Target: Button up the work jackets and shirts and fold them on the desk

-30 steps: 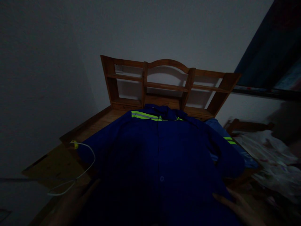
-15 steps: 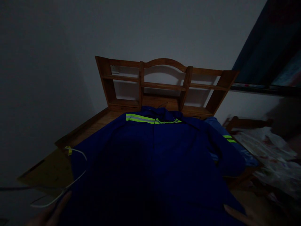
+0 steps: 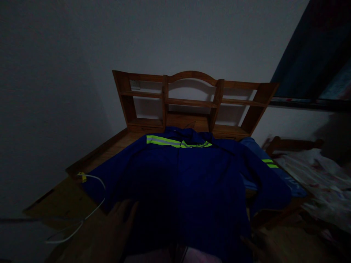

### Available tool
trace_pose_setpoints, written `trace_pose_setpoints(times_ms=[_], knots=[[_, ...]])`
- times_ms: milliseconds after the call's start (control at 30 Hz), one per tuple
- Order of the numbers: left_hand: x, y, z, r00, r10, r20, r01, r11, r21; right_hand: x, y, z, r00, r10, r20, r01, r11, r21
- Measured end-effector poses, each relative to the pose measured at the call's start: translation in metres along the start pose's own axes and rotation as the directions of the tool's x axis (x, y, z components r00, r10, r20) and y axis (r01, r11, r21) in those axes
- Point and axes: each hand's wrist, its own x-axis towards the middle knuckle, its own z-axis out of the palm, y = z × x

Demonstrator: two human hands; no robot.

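Observation:
A dark blue work jacket [image 3: 208, 182] lies spread out, collar away from me, with a yellow-green and silver reflective band [image 3: 164, 141] across its chest. My left hand [image 3: 117, 223] is at the jacket's lower left side, its visible fingers apart over the cloth. At the lower right edge is my right hand [image 3: 259, 248], with one digit against the cloth; its other fingers are lost in the dark. That hand appears closed on the edge. Deep shadow covers the jacket's lower middle.
The jacket lies on a wooden desk [image 3: 112, 150] with a wooden shelf unit [image 3: 192, 103] at its back. Another blue garment [image 3: 253, 148] with reflective stripes lies at the right. A white cable [image 3: 94, 209] loops at the left. Pale plastic bags [image 3: 315, 171] lie beyond a wooden chair back [image 3: 296, 143].
Both hands have moved inward, the left one also up over the cloth. The jacket's lower sides have drawn in, and a strip of pale pink cloth now shows at the bottom.

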Motion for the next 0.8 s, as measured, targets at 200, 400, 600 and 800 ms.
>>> trace_pose_setpoints(times_ms=[200,400,600,800], knots=[[0.15,0.102,0.04,0.976,0.215,-0.034,-0.214,0.917,-0.337,0.041,-0.076,-0.026,0.984,-0.158,-0.085,0.151,0.985,-0.079],[0.29,0.132,0.107,0.942,0.329,0.063,-0.32,0.94,-0.119,0.108,-0.178,-0.018,0.897,-0.441,-0.03,0.44,0.897,-0.045],[0.343,0.146,0.153,0.922,0.306,0.239,-0.311,0.95,-0.016,0.15,-0.181,0.017,0.882,-0.47,-0.023,0.471,0.879,0.08],[0.384,0.145,0.171,0.967,0.222,0.126,-0.227,0.974,0.027,0.176,-0.131,0.05,0.934,-0.347,0.081,0.315,0.91,0.27]])
